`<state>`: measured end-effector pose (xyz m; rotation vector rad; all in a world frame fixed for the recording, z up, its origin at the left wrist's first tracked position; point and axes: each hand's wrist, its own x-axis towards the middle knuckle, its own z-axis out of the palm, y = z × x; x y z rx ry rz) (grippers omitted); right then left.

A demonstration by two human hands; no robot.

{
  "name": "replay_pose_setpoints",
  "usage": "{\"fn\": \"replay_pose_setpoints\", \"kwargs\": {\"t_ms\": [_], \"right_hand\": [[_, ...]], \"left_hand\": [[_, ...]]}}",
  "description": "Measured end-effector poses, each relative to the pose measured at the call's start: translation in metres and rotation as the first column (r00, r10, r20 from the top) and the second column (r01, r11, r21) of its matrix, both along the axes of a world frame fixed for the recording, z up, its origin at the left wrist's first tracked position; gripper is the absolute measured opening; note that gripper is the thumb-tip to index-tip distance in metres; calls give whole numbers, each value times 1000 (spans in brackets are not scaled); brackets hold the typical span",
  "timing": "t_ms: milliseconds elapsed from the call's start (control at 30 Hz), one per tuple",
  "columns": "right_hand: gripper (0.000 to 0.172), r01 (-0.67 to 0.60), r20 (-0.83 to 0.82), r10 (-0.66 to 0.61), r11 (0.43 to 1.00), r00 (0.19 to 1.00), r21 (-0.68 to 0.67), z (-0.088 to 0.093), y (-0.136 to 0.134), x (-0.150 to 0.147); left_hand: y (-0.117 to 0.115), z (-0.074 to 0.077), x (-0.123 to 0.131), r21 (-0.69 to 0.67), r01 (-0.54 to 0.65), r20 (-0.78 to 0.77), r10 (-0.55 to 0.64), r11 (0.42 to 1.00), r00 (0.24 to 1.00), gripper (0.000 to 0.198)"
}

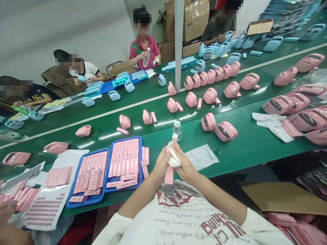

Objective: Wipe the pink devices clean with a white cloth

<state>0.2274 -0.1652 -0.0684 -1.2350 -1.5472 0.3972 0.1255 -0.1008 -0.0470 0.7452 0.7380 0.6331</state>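
Close to my body, my left hand (pixel 161 164) is closed around a pink rectangular bar (pixel 169 175) whose lower end sticks out below the fingers. My right hand (pixel 186 165) presses a folded white cloth (pixel 174 160) against the same bar; its fingers are partly hidden. Just beyond my fingertips stands a clear bottle (pixel 177 130) with a green-and-white cap. To the left are two blue trays (pixel 110 170) with rows of pink bars, and a few loose bars (pixel 144 162) lie beside them. A translucent plastic bag (pixel 202 157) lies flat to the right of my hands.
Pink handled housings (pixel 226 131) stand along the green conveyor and table, with several piled at the right near a white cloth (pixel 273 124). A pole (pixel 178 44) rises mid-belt. Co-workers sit opposite among blue housings. Another person's hand (pixel 7 212) is at lower left by a sticker sheet (pixel 46 209).
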Motion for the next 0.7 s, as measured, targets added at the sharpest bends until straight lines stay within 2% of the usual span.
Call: {"fn": "replay_pose_setpoints", "kwargs": {"t_ms": [67, 100, 133, 167, 233, 267, 300, 333, 367, 433, 500, 533, 600, 633, 700], "right_hand": [[50, -160, -83, 157, 987, 984, -30, -2, -3, 4], [48, -221, -180, 207, 974, 962, -59, -4, -5, 7], [47, -247, -318, 206, 965, 925, -92, -6, -7, 10], [50, -231, -474, 145, 964, 869, -129, -9, -8, 14], [58, -99, -723, -99, 969, 683, -227, -14, -6, 21], [61, -22, -782, -211, 961, 586, -276, -17, -5, 23], [64, 41, -803, -285, 950, 523, -310, -18, -2, 23], [64, 79, -797, -313, 944, 516, -320, -19, 0, 22], [64, 97, -769, -302, 949, 563, -301, -19, 3, 19], [59, 90, -610, -196, 976, 768, -200, -17, 8, 10], [54, 65, -297, -85, 995, 951, -76, -13, 12, 0], [52, 39, -121, -40, 999, 992, -16, -10, 12, -5], [49, -67, 161, 54, 995, 985, 76, -8, 7, -10], [48, -158, 244, 129, 982, 961, 103, -8, 3, -12], [43, -346, 265, 304, 929, 915, 129, -12, -10, -12]], "left_hand": [[8, 1, -6, 5, -26, 3, 26, 1000, 1000, 50], [12, 1, -8, -18, -2, 17, 3, 1000, 1000, 50], [16, 1, -11, -46, 26, 42, -24, 999, 999, 51], [20, 2, -13, -68, 41, 72, -36, 997, 997, 52], [24, 4, -15, -95, 16, 121, -5, 995, 993, 51], [24, 5, -15, -107, -13, 133, 28, 994, 991, 50], [23, 6, -13, -117, -40, 135, 55, 992, 989, 50], [21, 5, -11, -126, -48, 125, 64, 991, 990, 50], [19, 4, -9, -135, -30, 105, 45, 990, 993, 50], [14, 1, -3, -161, -9, 38, 15, 987, 999, 49], [11, -2, 1, -210, -43, -29, 38, 977, 999, 48], [12, -2, 2, -249, -57, -46, 47, 967, 998, 48], [18, 0, 2, -313, -51, -36, 42, 948, 999, 49], [22, 1, 0, -325, -32, -11, 30, 945, 1000, 49], [32, 4, -4, -303, -10, 47, 26, 953, 999, 44]]}}
